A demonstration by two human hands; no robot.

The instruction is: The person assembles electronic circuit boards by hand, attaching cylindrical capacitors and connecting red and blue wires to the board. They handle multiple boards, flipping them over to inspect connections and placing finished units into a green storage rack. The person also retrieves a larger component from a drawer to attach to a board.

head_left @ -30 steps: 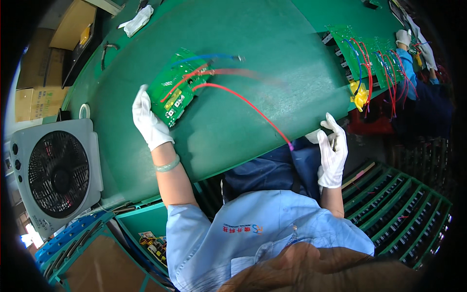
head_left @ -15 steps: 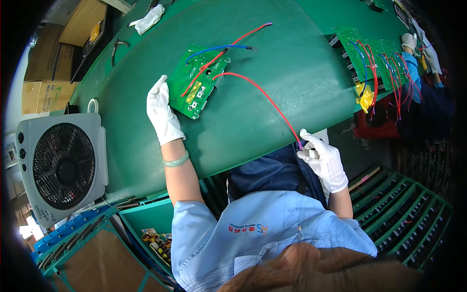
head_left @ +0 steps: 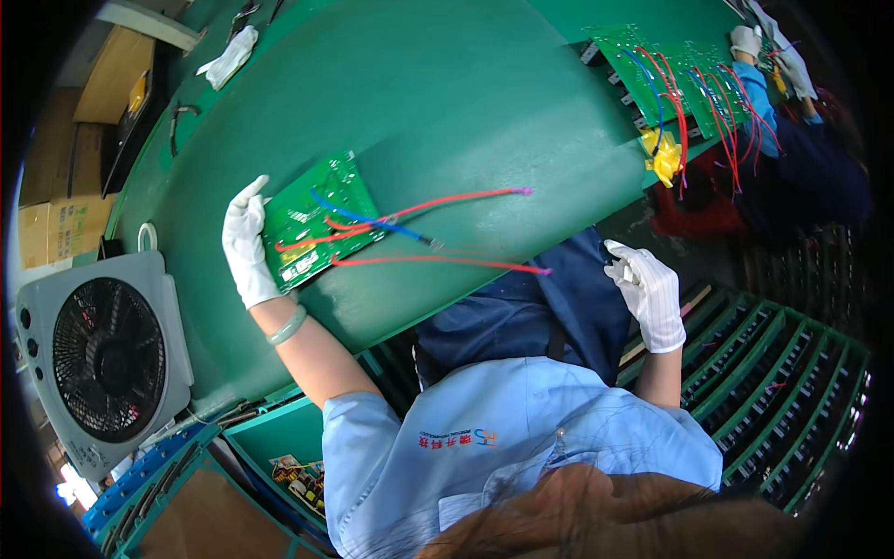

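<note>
A green circuit board (head_left: 321, 207) is on the left part of the green table, tilted. My left hand (head_left: 247, 240), in a white glove, grips its left edge; part of the thumb is hidden. Red wires (head_left: 447, 199) and a blue wire (head_left: 377, 221) stick out from the board to the right. The lowest red wire (head_left: 438, 261) reaches past the table's front edge and ends in a purple tip, free of my fingers. Over on the right, off the table, my gloved right hand (head_left: 649, 291) has its fingers loosely bent and apart, with nothing visible in them.
A grey box fan (head_left: 102, 359) stands at the left. Several wired circuit boards (head_left: 675, 93) and a yellow piece (head_left: 663, 160) lie at the far right, near another person's gloved hand (head_left: 746, 42). Green racks (head_left: 773, 401) are at the lower right. A white glove (head_left: 228, 58) lies at the far left.
My left hand and the board have moved left and nearer, and the board has turned. My right hand has let go of the red wire's end and moved right.
</note>
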